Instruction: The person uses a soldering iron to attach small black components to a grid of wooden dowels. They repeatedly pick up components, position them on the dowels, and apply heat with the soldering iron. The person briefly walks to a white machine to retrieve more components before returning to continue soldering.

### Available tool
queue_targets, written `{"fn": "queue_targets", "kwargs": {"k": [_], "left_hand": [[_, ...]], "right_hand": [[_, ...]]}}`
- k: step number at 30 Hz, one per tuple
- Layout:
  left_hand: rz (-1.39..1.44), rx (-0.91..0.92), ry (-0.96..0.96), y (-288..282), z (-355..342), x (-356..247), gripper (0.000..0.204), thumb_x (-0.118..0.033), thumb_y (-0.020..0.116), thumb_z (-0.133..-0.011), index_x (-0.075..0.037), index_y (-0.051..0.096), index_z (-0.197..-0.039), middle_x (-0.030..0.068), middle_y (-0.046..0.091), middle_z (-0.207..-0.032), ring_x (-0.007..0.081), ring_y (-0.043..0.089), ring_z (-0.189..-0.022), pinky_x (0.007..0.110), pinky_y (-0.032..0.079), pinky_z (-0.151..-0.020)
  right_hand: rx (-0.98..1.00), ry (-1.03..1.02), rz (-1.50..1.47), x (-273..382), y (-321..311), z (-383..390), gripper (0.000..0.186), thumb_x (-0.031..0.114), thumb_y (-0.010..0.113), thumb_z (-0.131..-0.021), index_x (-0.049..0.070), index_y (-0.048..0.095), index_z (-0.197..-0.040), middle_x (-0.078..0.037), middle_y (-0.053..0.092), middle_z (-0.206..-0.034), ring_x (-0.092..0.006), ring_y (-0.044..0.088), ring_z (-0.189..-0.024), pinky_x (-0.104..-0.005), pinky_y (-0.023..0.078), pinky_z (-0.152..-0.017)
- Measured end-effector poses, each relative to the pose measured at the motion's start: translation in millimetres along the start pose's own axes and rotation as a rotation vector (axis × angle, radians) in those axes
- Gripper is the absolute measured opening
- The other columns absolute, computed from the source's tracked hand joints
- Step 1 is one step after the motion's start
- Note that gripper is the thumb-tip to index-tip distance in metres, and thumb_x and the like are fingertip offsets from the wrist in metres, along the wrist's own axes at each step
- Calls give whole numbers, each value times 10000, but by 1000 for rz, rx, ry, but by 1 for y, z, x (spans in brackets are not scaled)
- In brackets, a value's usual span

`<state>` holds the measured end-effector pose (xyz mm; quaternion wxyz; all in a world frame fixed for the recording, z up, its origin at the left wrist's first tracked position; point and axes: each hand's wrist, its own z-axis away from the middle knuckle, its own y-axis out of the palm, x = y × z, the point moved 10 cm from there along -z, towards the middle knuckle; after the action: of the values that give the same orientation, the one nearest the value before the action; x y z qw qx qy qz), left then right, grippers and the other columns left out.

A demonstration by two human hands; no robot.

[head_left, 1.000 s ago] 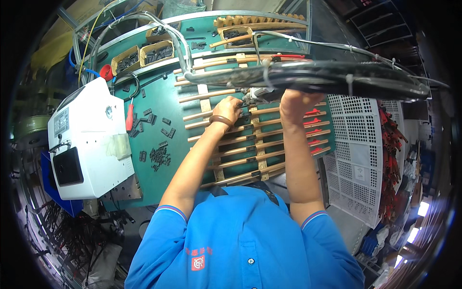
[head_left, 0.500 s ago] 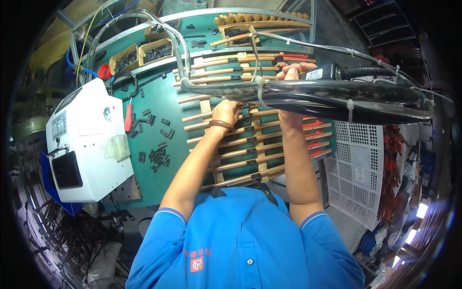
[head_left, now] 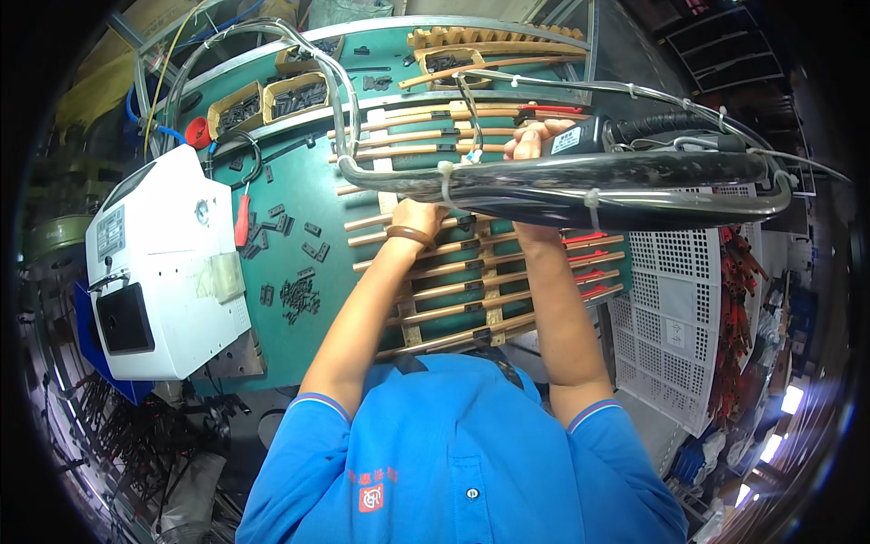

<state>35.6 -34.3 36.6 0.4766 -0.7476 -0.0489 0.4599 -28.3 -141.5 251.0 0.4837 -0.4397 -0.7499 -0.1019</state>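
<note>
Long brown strips (head_left: pixel 367 221) lie side by side across pale crossbars on the green table, each with a small black block (head_left: pixel 473 264) near its middle. My left hand (head_left: pixel 419 218), a brown bangle on its wrist, is curled low over the strips beside a black block. Tubing hides its fingertips. A little farther off, my right hand (head_left: pixel 536 140) is closed round a black corded power tool (head_left: pixel 580 137) with a white label. A thick tied bundle of dark and clear tubing (head_left: pixel 616 172) crosses in front of that hand and hides the strips beneath.
To the left stands a white machine (head_left: pixel 168 263). Loose black blocks (head_left: pixel 272 222), a heap of small dark parts (head_left: pixel 299 296) and a red-handled tool (head_left: pixel 242 220) lie nearby. Boxes of black parts (head_left: pixel 297 96) stand at the back. At the right is a white perforated panel (head_left: pixel 666 317).
The power tool, my right hand and the tubing bundle have shifted left. My left hand has drawn slightly left and nearer, away from the black block it was touching.
</note>
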Motion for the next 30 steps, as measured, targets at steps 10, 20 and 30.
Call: {"fn": "queue_targets", "kwargs": {"k": [10, 20, 30], "left_hand": [[179, -97, -3, -15, 15, 15, 367, -231, 571, -840, -149, 559, -1198, 193, 616, -1088, 368, 555, -1056, 474, 393, -948], [102, -89, 109, -24, 17, -1, 125, -244, 683, -770, -141, 686, -841, 92, 643, -794, 308, 625, -747, 415, 507, -650], [23, -363, 240, -80, -6, -30, 309, -85, 748, -625, -110, 638, -912, 44, 620, -943, 262, 587, -914, 401, 467, -789]], "right_hand": [[56, 128, -409, -18, 16, 7, 177, 106, 520, -914, 67, 475, -1081, -58, 556, -886, -160, 552, -785, -316, 468, -719], [15, -399, 497, 0, 5, -4, 253, 190, 539, -896, 25, 536, -1088, -112, 608, -912, -289, 593, -857, -468, 466, -787], [-198, -109, -378, 84, -28, -79, 87, -50, 564, -782, -14, 516, -845, -66, 593, -742, -127, 610, -637, -233, 516, -542]]}}
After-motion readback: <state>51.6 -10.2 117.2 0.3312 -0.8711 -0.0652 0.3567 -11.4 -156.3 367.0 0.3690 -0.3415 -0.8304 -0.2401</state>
